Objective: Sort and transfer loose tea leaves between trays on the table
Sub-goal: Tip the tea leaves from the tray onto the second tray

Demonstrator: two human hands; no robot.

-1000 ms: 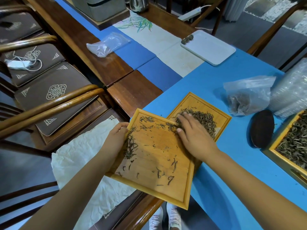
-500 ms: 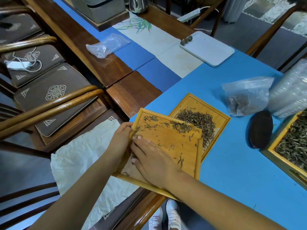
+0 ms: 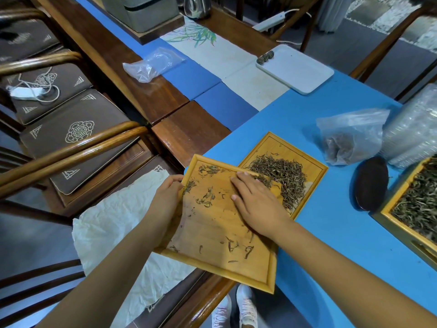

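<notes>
A bamboo tray [image 3: 212,233] with scattered tea leaves is tilted over the table's near edge, its far rim resting on a second bamboo tray [image 3: 314,171]. That second tray lies flat on the blue cloth and holds a heap of tea leaves [image 3: 281,171]. My left hand [image 3: 168,192] grips the tilted tray's left rim. My right hand [image 3: 255,202] lies flat on the tilted tray, fingers together, fingertips at its far rim among a few leaves.
A third tray [image 3: 387,209] full of leaves sits at the right edge, beside a dark oval dish [image 3: 371,183]. Behind are a plastic bag with tea [image 3: 347,138], stacked clear cups [image 3: 413,129] and a white tray [image 3: 295,67]. White paper [image 3: 113,223] covers the chair below.
My right hand went from the tray's far rim back to the near left of the tilted tray, and has now swept forward to the far rim again. More leaves lie in the second tray.
</notes>
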